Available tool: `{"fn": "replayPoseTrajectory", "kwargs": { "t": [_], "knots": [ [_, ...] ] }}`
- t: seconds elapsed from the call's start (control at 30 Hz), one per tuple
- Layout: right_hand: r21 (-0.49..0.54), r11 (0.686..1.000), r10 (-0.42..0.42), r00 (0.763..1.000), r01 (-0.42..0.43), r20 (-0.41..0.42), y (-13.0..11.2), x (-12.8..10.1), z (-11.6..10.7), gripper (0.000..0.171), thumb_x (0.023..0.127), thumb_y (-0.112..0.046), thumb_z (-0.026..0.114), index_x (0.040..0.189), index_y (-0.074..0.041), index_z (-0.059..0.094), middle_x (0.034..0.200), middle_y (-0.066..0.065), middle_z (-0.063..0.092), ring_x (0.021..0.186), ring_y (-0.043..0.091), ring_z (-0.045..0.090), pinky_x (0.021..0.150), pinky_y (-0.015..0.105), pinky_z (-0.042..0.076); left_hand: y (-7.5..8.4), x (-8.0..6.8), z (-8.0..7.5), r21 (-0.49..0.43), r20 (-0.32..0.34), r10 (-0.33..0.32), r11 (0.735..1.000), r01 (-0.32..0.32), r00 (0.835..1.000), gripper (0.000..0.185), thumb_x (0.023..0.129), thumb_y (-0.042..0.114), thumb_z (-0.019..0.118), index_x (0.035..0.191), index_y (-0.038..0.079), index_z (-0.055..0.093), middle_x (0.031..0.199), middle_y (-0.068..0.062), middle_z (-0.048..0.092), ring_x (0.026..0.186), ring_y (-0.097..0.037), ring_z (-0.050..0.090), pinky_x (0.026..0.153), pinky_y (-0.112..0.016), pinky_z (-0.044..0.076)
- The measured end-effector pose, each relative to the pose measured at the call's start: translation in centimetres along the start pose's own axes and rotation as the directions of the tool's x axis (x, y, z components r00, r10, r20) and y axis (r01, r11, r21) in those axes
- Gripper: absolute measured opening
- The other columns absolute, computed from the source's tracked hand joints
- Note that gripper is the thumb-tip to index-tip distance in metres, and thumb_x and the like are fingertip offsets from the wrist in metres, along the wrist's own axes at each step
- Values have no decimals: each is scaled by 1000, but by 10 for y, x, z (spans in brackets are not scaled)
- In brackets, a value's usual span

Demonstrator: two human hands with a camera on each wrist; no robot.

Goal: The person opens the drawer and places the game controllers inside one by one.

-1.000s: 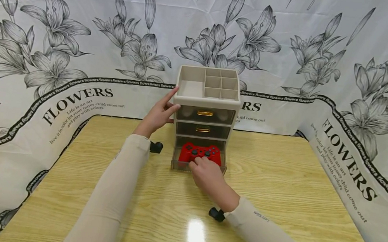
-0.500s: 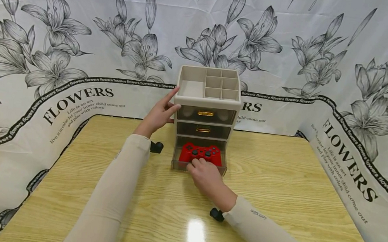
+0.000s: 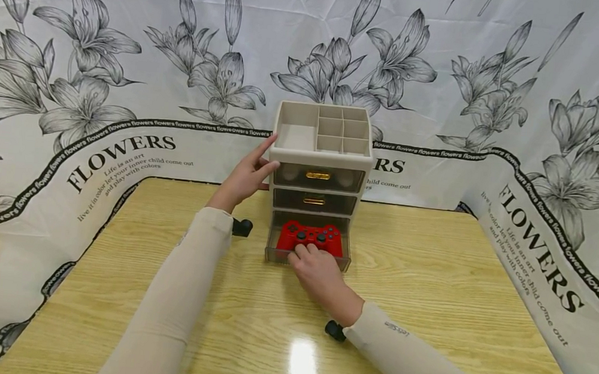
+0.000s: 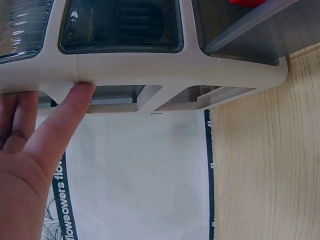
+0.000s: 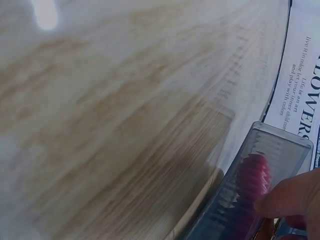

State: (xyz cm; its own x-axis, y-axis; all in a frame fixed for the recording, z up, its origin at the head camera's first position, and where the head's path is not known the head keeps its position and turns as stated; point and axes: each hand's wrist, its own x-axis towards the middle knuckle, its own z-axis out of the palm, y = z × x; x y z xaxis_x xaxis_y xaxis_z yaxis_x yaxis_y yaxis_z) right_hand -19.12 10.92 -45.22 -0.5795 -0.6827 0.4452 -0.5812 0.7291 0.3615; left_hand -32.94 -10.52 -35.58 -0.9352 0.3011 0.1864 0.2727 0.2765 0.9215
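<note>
Fingers of your left hand [image 3: 244,177] lie straight against the left wall of the beige drawer organizer [image 3: 318,171], thumb pressed on its frame, likely bracing it against sliding. In front, the bottom drawer [image 3: 307,254] stands pulled out with the red game controller [image 3: 309,237] inside. Your right hand [image 3: 317,271] curls over the drawer's front edge, fingertips touching the controller.

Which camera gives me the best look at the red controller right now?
The head view: the red controller lies whole in the open bottom drawer, with the right hand at its near edge. The right wrist view shows only a blurred red shape through the drawer's smoky wall. The left wrist view catches just a red sliver at the top edge.
</note>
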Motion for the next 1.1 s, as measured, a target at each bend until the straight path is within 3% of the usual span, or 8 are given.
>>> {"fn": "replayPoseTrajectory", "kwargs": {
  "t": [0.2, 0.37, 0.5, 0.83, 0.97, 1.1],
  "knots": [
    [-22, 1000, -21, 999, 22, 39, 1, 0, -1, 8, 87, -7, 69, 90, -14, 66, 86, 1, 59, 70, 17, 53, 46, 21, 45, 19, -11, -1, -6, 29, -24, 1000, 24, 999, 65, 100, 31, 53, 153, 44, 18, 124, -21, 53, 118, -33, 54, 90, -51, 56],
    [-46, 998, -39, 999, 38, -29, 5, 2, 1, 7, 87, -7, 69, 85, -12, 66, 85, 2, 59, 70, 18, 54, 47, 21, 45, 30, -17, -1, 5, 36, -27, 1000, 27, 999, 65, 101, 27, 52, 155, 38, 17, 123, -22, 53, 117, -34, 54, 91, -52, 55],
    [-68, 997, -43, 996, 38, -75, 9, 3, 3, 8, 86, -7, 70, 83, -12, 66, 82, 1, 60, 71, 19, 55, 50, 22, 47, 29, -15, -1, 8, 31, -25, 1000, 25, 999, 65, 101, 28, 51, 155, 39, 17, 122, -22, 53, 116, -34, 54, 91, -52, 55],
    [-60, 997, -49, 996, 44, -77, 15, 3, 7, 9, 85, -5, 68, 80, -12, 65, 81, 0, 59, 73, 19, 56, 54, 23, 49, -1, 0, 0, 9, -6, -4, 1000, 4, 1000, 63, 97, 39, 55, 149, 53, 21, 118, -14, 55, 112, -28, 58, 83, -46, 59],
    [-61, 997, -44, 997, 39, -69, 16, 5, 8, 9, 85, -5, 68, 80, -12, 65, 81, 1, 59, 73, 19, 55, 53, 24, 48, 0, 0, 0, 7, -4, -3, 1000, 3, 1000, 64, 97, 39, 55, 150, 52, 21, 118, -14, 55, 111, -28, 57, 85, -49, 58],
    [-55, 998, -35, 997, 32, -62, 17, 7, 9, 9, 85, -7, 70, 81, -12, 65, 82, 1, 59, 74, 20, 55, 54, 25, 49, 11, -5, -1, -4, 13, -24, 1000, 24, 1000, 64, 99, 34, 54, 152, 48, 20, 120, -18, 54, 114, -31, 56, 88, -51, 56]
  ]
}}
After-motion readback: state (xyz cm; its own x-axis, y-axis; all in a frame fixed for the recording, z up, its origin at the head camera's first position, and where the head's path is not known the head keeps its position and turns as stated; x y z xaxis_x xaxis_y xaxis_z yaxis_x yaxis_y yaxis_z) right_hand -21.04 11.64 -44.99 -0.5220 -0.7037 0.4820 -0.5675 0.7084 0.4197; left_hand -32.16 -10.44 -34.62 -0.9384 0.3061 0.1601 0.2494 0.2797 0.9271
